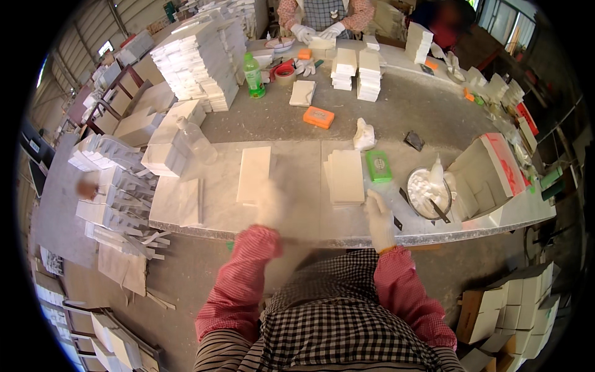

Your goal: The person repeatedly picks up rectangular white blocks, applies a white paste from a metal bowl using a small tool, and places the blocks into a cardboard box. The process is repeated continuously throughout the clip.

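My left hand (pixel 271 206), in a white glove, is smeared by motion at the lower right edge of a short stack of white tiles (pixel 255 167); its fingers cannot be made out. My right hand (pixel 379 220), gloved too, lies near the table's front edge with fingers stretched out, just right of a second stack of white tiles (pixel 346 176). No object shows in it. Beyond that hand lies a green box-shaped thing (pixel 379 166). To its right stands a bowl (pixel 429 193) of white paste with a dark-handled tool in it and a white squeeze bottle (pixel 436 171).
An open carton (pixel 486 177) stands at the right end of the table. Tall tile stacks (pixel 195 65), a green bottle (pixel 254 75) and a clear bottle (pixel 197 141) are on the left. An orange block (pixel 318 118) lies mid-table. Across it, a co-worker's gloved hands (pixel 318 32) handle tiles.
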`<state>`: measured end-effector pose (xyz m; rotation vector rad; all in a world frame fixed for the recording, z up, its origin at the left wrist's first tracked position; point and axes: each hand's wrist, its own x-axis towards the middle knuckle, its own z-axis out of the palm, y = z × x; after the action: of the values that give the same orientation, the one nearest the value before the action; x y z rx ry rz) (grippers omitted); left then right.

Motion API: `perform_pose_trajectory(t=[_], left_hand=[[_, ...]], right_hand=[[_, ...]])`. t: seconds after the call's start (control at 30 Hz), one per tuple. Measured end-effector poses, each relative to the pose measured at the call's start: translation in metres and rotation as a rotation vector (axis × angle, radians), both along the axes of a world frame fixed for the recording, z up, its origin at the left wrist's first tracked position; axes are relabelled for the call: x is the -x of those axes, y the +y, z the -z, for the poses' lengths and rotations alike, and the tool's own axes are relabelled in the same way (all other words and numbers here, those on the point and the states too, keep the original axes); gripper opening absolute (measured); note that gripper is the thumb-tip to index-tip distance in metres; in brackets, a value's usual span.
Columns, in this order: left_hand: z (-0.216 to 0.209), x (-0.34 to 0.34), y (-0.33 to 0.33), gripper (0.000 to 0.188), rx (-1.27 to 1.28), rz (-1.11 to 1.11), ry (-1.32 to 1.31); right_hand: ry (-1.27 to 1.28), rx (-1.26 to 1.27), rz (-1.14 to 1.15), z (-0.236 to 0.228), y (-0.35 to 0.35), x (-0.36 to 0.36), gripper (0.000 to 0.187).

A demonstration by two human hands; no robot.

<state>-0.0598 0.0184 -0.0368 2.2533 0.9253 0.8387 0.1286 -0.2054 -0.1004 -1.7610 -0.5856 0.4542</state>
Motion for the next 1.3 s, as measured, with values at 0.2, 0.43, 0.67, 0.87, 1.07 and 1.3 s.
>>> perform_pose_trajectory(t=[0.2, 0.43, 0.67, 0.87, 1.07, 1.3], left_hand=[[0.093, -0.041, -0.068, 0.062, 0.088, 0.264, -0.081], [0.041, -0.045, -0.093, 0.067, 0.347, 0.221, 0.225], [0.039, -0.045, -0.108, 0.062, 0.47, 0.232, -0.023], [0.023, -0.039, -0.1, 0.044, 0.844, 0.216, -0.204], [-0.025, -0.035, -0.099, 0.035, 0.978, 0.232, -0.551], [-0.046, -0.024, -0.099, 0.029, 1.085, 0.212, -0.593]], right_hand=[[0.308, -0.047, -0.014, -0.023, 0.016, 0.0, 0.044], [0.355, -0.085, -0.023, -0.021, 0.021, -0.002, 0.043], [0.35, -0.06, -0.029, -0.039, 0.017, -0.006, 0.038], [0.302, -0.179, -0.016, -0.032, 0.004, -0.001, 0.036], [0.234, -0.176, -0.094, -0.061, -0.015, 0.042, 0.034], [0.341, -0.198, -0.162, -0.061, -0.019, 0.059, 0.03]])
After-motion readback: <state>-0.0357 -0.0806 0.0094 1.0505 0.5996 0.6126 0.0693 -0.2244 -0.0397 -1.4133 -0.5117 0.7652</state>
